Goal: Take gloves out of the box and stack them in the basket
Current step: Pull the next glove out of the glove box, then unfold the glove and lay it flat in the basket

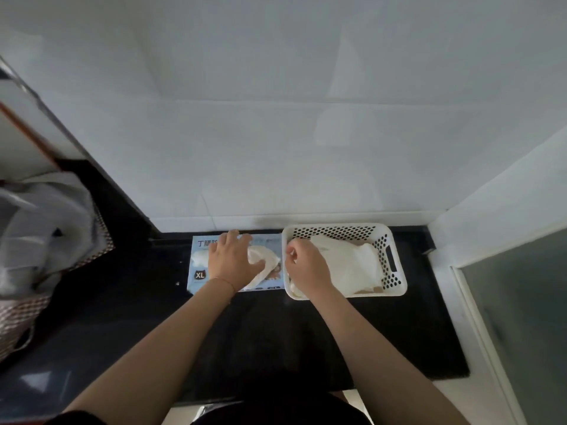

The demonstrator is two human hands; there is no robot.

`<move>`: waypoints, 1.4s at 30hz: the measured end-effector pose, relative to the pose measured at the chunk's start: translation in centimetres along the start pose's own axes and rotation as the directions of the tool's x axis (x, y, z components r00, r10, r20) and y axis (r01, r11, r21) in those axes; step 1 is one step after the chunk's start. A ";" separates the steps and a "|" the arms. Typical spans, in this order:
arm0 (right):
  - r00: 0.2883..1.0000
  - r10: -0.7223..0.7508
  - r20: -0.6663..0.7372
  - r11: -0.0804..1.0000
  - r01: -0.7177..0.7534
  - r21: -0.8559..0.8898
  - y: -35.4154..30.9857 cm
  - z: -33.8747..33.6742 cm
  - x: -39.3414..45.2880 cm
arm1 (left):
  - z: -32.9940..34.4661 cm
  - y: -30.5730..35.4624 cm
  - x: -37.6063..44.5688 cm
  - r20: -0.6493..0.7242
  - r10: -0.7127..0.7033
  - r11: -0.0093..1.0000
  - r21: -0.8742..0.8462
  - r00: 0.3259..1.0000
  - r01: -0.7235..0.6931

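A light blue glove box marked XL lies flat on the black counter against the wall. My left hand rests on the box with fingers spread, and a white glove sticks out of the opening beside my thumb. To the right stands a white perforated basket with white gloves piled inside. My right hand is over the basket's left side with fingers curled and pinches the edge of the gloves there.
The black counter extends toward me. A white tiled wall backs it. A plastic bag sits at the left on a patterned mat. A frosted glass panel borders the right side.
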State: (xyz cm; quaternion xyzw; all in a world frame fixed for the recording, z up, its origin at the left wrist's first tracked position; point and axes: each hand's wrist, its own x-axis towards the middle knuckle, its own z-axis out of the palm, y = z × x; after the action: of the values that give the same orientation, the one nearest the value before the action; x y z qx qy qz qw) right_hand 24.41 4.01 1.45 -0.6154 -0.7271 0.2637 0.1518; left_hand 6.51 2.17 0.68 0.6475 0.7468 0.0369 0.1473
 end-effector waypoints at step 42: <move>0.999 -0.039 -0.019 0.883 0.043 0.466 -14.0 -7.5 -0.4 | -14.4 -3.6 -0.1 0.178 0.288 0.441 -0.897 0.941 0.035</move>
State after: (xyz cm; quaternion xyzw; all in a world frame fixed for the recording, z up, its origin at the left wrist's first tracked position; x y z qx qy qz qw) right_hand 17.15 3.64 15.62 -0.5465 -0.6546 0.4248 0.3042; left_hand -0.75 3.41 13.54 0.5257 0.5323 0.3328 0.5740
